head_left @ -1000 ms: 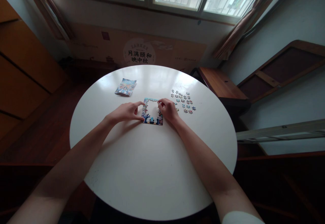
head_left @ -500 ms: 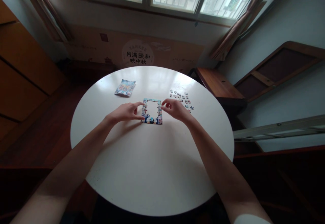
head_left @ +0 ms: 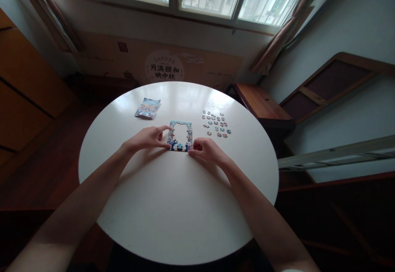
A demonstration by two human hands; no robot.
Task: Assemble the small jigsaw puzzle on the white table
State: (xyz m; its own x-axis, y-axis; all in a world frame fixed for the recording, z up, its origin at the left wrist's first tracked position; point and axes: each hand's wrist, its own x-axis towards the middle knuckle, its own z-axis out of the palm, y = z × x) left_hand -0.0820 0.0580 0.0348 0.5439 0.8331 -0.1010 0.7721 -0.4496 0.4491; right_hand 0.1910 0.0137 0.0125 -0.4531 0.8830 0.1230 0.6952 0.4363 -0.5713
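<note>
A partly assembled jigsaw puzzle [head_left: 189, 135] lies flat on the white table; its border is joined around an open middle, with a dark blue figure along the near side. My left hand [head_left: 147, 137] holds the left edge, thumb near the lower corner and forefinger higher up, the two apart. At the lower right corner, my right hand [head_left: 207, 150] has its thumb and curled forefinger closed on the puzzle's edge. Its other fingers are partly hidden. Loose jigsaw pieces [head_left: 219, 135] are spread out beyond the right hand, several in all, touching neither hand.
A colourful picture packet [head_left: 148, 108] rests at the back left of the round white table [head_left: 173, 210]. Behind the table are a wall with a printed banner [head_left: 165, 67] and windows. A wooden bench [head_left: 257, 101] stands at the back right.
My right hand has slid down the puzzle's right side to its lower right corner, uncovering more loose pieces. The left hand stays at the left edge. The view has shifted slightly.
</note>
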